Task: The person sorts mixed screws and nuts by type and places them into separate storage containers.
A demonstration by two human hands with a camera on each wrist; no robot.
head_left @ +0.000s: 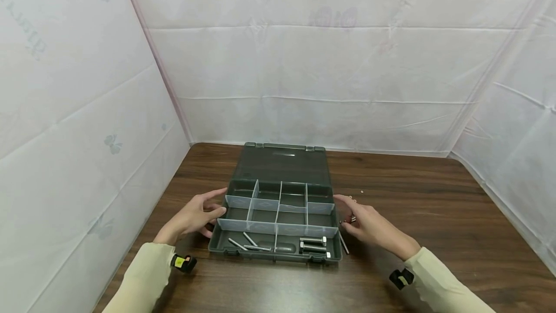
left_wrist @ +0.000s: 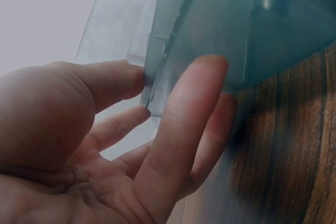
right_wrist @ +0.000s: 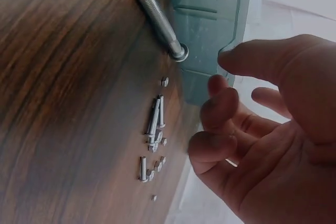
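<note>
Head view: an open organizer box [head_left: 278,206] sits on the worktop, nearer its left edge than its right, lid laid flat toward the far edge. The left hand [head_left: 197,216] holds the box's left wall with loosely spread fingers; the right hand [head_left: 369,226] hovers at its right wall. The front trough holds a few long bolts [head_left: 312,244] and thin pins [head_left: 243,243]; the divided compartments look empty (so sorting seems barely begun).

Left wrist view: thumb and fingers [left_wrist: 178,129] pinch lightly at the box's corner edge.

Right wrist view: the right hand's fingers [right_wrist: 220,114] are relaxed, half-curled, holding nothing, thumb tip near the box side. A large bolt [right_wrist: 160,24] and small loose screws [right_wrist: 153,135] lie unsorted on the worktop beside the box.
</note>
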